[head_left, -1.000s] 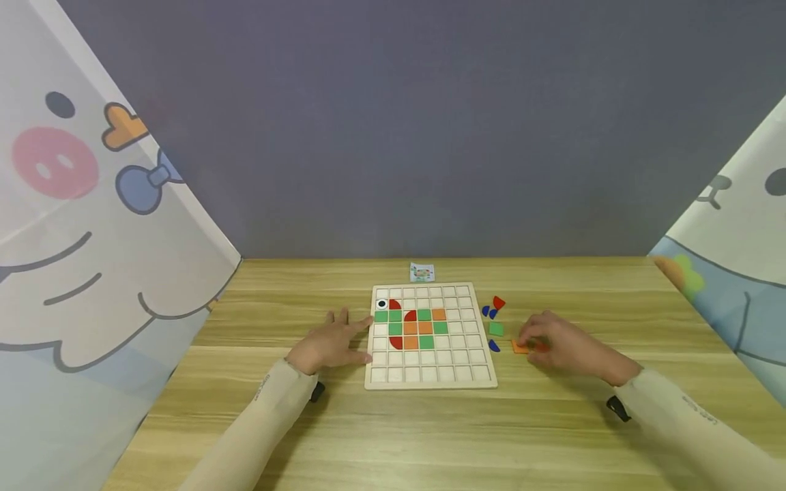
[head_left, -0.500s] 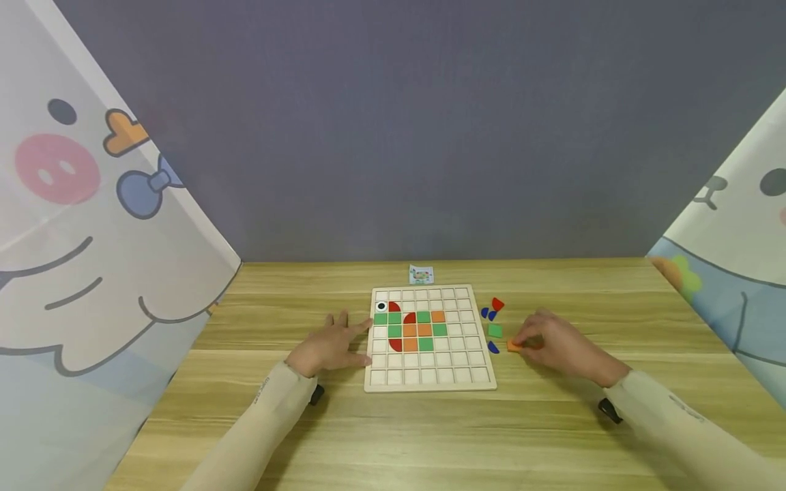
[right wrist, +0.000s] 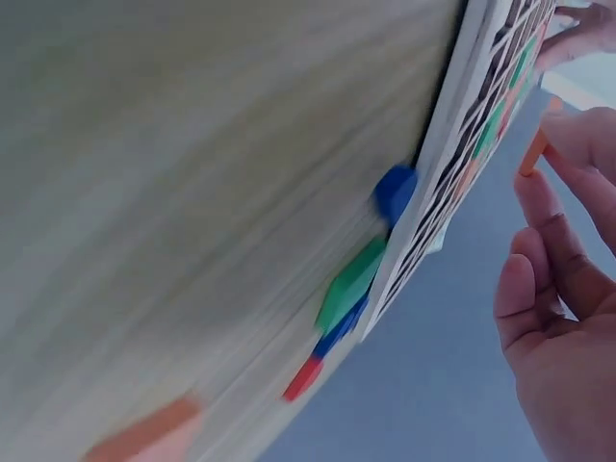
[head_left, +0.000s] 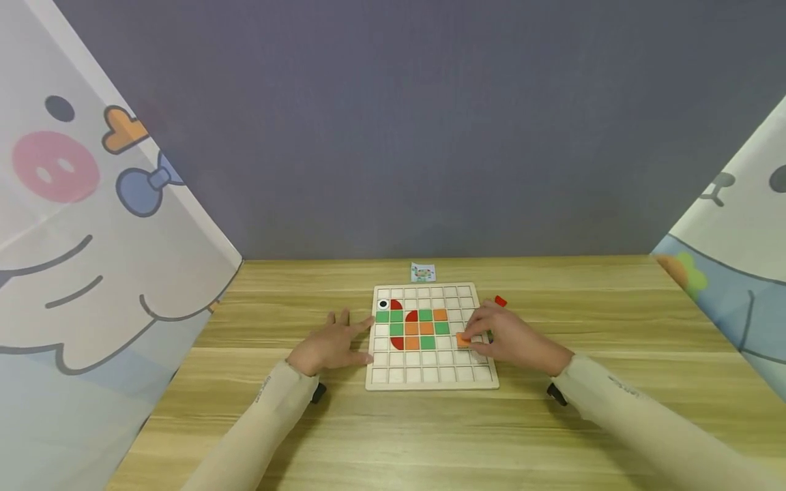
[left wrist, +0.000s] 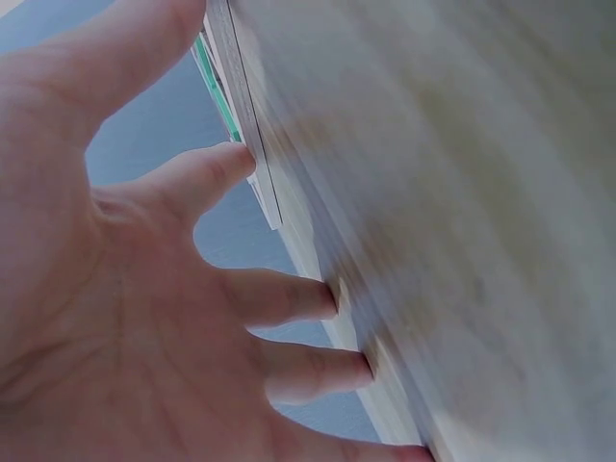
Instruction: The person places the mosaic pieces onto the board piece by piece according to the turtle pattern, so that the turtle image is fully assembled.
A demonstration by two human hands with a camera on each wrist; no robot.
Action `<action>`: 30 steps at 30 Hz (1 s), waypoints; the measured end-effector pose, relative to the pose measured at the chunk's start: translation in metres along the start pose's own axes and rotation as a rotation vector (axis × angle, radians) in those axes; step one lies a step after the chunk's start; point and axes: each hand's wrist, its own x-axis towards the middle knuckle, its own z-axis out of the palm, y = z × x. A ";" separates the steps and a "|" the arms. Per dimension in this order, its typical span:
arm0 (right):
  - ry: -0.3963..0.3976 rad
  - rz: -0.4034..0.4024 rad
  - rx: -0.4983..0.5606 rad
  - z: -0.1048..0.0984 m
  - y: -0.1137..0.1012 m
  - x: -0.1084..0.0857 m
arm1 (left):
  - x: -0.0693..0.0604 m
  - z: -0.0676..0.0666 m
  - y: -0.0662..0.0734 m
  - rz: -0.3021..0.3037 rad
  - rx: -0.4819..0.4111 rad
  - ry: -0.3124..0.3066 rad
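My right hand pinches an orange square tile between thumb and finger, over the right part of the white grid board. The right wrist view shows that tile held on edge, apart from the board. My left hand lies spread at the board's left edge; thumb and index finger touch the rim, while the other fingertips rest on the table. Green, orange and red pieces and an eye tile sit in the board's cells.
Right of the board lie a red piece, a green tile, blue pieces and another orange piece, mostly hidden by my right hand in the head view. A small picture card lies behind the board.
My right hand has taken the orange tile from the table and moved left with it to above the board. My left hand stays in place.
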 end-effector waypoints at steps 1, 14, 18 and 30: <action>-0.015 0.004 0.006 0.002 -0.001 0.004 | 0.000 0.000 0.000 -0.001 0.000 0.001; -0.130 0.060 0.017 0.018 -0.010 0.030 | 0.000 0.000 0.000 -0.014 -0.024 -0.006; -0.130 0.072 0.001 0.021 -0.012 0.033 | 0.000 0.001 -0.001 -0.010 -0.016 -0.006; -0.128 0.076 0.016 0.024 -0.013 0.034 | 0.000 0.000 -0.001 -0.003 0.000 0.002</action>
